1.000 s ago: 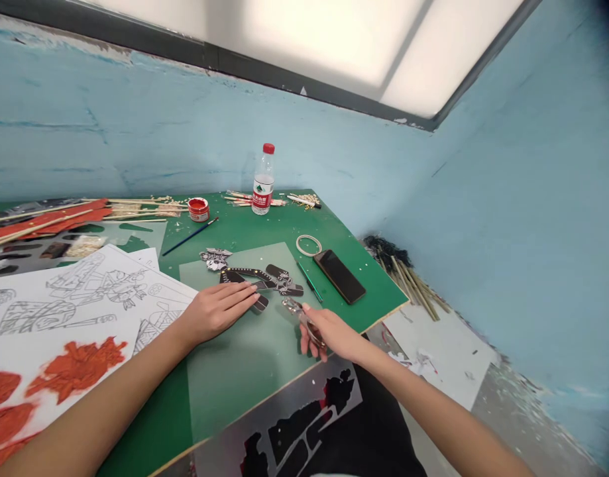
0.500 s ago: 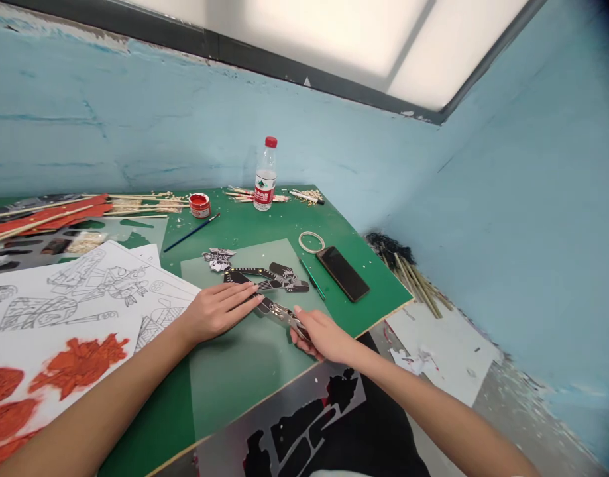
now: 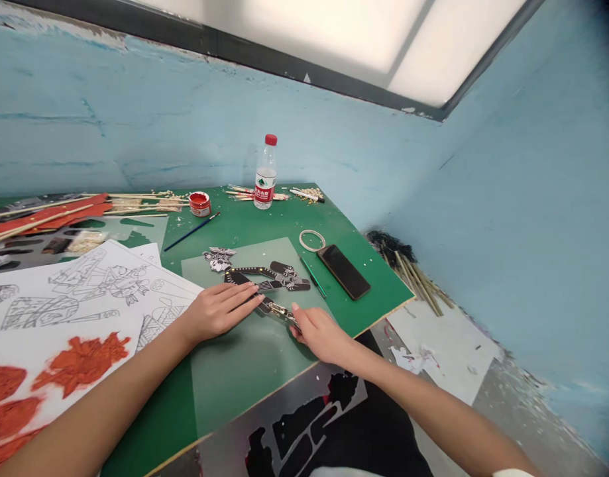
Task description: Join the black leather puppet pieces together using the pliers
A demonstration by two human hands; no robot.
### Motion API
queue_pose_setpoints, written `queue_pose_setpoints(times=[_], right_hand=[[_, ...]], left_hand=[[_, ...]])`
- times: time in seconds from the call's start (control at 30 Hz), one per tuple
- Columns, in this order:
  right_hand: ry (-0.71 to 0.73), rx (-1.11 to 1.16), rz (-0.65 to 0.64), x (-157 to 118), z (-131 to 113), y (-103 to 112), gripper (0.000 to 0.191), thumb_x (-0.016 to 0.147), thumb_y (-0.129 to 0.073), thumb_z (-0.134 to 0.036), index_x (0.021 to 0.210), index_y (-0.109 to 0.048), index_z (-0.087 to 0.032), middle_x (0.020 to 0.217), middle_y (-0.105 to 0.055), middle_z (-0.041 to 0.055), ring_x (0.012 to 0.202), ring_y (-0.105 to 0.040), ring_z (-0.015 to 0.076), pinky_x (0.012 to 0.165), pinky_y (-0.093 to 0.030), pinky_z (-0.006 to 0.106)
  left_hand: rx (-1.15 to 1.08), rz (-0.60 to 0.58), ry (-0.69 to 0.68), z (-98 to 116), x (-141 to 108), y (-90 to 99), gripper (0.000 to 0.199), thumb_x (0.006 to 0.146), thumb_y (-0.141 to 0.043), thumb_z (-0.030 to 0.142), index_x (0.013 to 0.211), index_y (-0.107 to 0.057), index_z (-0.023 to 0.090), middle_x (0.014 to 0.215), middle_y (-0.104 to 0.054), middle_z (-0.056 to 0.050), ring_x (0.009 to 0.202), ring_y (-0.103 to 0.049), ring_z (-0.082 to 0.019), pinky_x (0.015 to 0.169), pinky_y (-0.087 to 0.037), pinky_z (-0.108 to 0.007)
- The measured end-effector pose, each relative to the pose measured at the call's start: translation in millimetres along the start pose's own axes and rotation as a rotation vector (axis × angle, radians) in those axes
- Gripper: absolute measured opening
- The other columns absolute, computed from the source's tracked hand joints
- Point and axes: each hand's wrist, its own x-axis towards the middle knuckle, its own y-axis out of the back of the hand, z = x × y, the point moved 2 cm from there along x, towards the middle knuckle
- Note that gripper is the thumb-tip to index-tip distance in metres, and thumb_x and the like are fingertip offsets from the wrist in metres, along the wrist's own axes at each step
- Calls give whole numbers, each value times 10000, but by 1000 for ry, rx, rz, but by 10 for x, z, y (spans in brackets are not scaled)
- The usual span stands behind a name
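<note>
The left hand (image 3: 217, 311) lies flat on the cut-out figure (image 3: 269, 285), its fingers straight and near together. This seems a proper way: the pressure should be even, so that the thin figure does not slide or bend. The right hand (image 3: 324, 334) has its fingers curled around a metal tool (image 3: 283, 313), whose tip meets the lower dark strip of the figure. I think it is best to hold this tool level with the strip and to squeeze slowly, without pulling sideways.

The figure rests on a see-through sheet (image 3: 234, 377) upon the green counter (image 3: 378, 291). It is mostly black with fine white lines, an ornate part at the far left end, and small pale dots along a bent strip. Some of it is hidden under the left hand.
</note>
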Motion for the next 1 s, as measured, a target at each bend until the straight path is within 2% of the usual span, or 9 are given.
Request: queue_pose_setpoints(times=[0.3, 0.67, 0.83, 1.0], right_hand=[[-89, 113, 39, 0, 15, -33, 637, 1127, -186, -455, 620, -476, -202, 563, -507, 4, 562, -414, 143, 648, -252, 309], [-44, 0, 34, 17, 6, -38, 516, 1125, -260, -367, 659, -422, -215, 545, -455, -21, 532, -315, 134, 638, -179, 335], [-62, 6, 32, 7, 2, -46, 528, 1128, -235, -338, 642, -403, -216, 551, -469, -12, 533, -339, 134, 635, -186, 336], [-71, -27, 61, 4, -14, -45, 502, 1120, -278, -288, 646, -423, -210, 539, -438, -27, 525, -301, 130, 623, -172, 336]], left_hand=[[42, 9, -39, 18, 71, 56, 317, 990, -577, 92, 1286, -681, 137, 1235, -773, -117, 1113, -754, -223, 918, -603, -327], [76, 19, -44, 13, 58, 37, 309, 994, -570, 103, 1277, -687, 142, 1240, -773, -102, 1104, -756, -209, 913, -615, -323], [62, 12, -40, 16, 62, 41, 311, 993, -574, 103, 1281, -685, 141, 1226, -778, -106, 1107, -756, -208, 940, -606, -316], [49, 21, -41, 15, 46, 35, 322, 990, -584, 107, 1297, -678, 131, 1231, -774, -115, 1112, -754, -218, 958, -595, -327]])
